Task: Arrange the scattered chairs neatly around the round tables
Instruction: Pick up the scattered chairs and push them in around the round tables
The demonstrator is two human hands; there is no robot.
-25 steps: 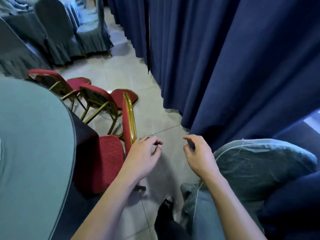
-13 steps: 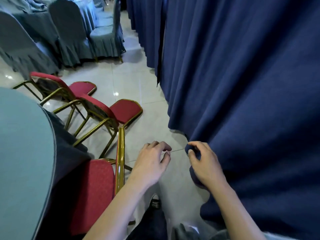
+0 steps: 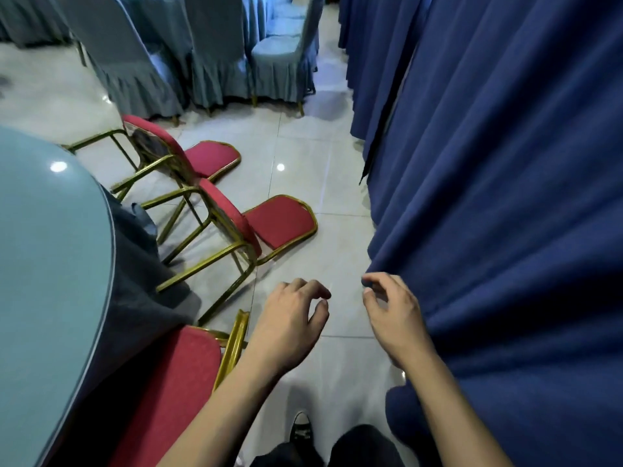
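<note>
We've both hands free, left hand point(image 3: 290, 326) and right hand point(image 3: 392, 318) loosely curled, holding nothing; nearest tipped chair point(image 3: 256, 227) lies on the floor point(image 3: 303, 146) beside the tabletop point(image 3: 50, 247), next we lift it upright

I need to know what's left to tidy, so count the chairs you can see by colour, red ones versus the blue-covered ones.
Red chairs: 3
Blue-covered chairs: 3 that show plainly
Total: 6
</note>
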